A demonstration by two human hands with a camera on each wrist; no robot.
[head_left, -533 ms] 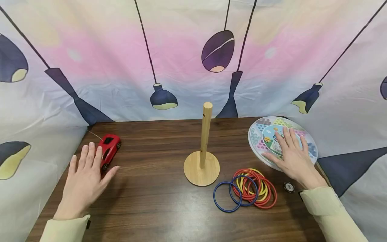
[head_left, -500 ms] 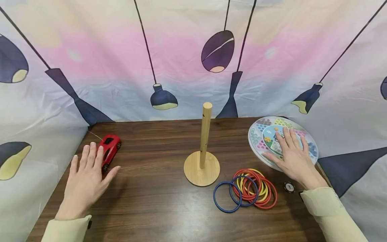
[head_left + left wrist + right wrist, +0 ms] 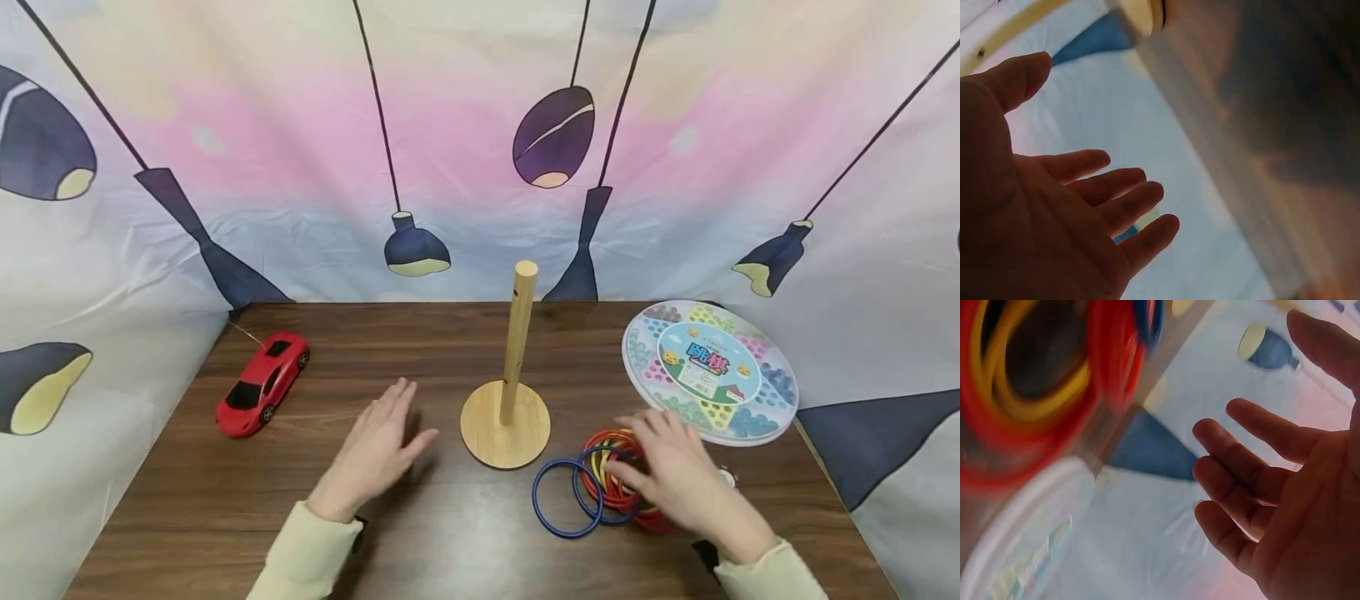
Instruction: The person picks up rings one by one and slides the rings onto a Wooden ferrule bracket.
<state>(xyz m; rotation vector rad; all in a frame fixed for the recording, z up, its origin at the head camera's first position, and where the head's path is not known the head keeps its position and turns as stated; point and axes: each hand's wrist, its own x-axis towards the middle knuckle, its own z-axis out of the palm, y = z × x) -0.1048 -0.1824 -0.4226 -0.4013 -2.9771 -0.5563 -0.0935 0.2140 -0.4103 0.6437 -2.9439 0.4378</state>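
A wooden peg stand (image 3: pixel 507 392) rises from a round base at the middle of the dark wooden table (image 3: pixel 420 533). My left hand (image 3: pixel 378 446) hovers open just left of the base, fingers spread (image 3: pixel 1116 200). A pile of red, yellow and blue rings (image 3: pixel 592 483) lies right of the base. My right hand (image 3: pixel 671 475) hovers open over the pile's right side and hides part of it; its fingers (image 3: pixel 1241 462) are straight and hold nothing. The rings (image 3: pixel 1035 387) look blurred in the right wrist view.
A red toy car (image 3: pixel 262 383) stands near the table's left edge. A round white game board (image 3: pixel 708 371) with coloured marbles lies at the back right. A patterned cloth backdrop (image 3: pixel 465 150) walls in the table on three sides.
My left hand left the toy car and moved right toward the peg base. My right hand came off the round game board and moved down over the rings.
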